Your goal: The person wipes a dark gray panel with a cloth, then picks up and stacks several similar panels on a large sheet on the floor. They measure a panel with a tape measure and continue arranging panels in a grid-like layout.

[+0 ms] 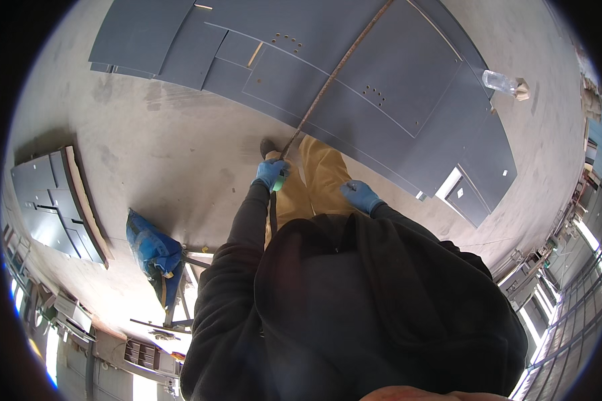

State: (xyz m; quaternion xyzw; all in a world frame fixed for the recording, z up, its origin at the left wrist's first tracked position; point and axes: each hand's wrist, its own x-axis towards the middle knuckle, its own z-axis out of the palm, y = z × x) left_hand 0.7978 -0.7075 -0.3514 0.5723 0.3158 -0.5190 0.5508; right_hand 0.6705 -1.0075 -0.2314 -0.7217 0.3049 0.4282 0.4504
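My left hand (269, 173), in a blue glove, is closed around a long brown strap (333, 77). The strap runs taut from my hand across the stacked grey panels (408, 67); a darker length hangs below the hand. Against the same palm is a small green object (279, 183), mostly hidden by the fingers. My right hand (361, 196), also gloved in blue, is beside my right thigh with its fingers curled. Something small and dark shows at those fingers, too small to name. Both hands are on the near side of the panels.
A clear plastic bottle (499, 82) lies at the panels' right edge, touching brown paper. On the left, a smaller panel stack (50, 200) rests on the concrete floor (160, 140). A blue bag (152, 248) hangs by a metal stand behind my left arm.
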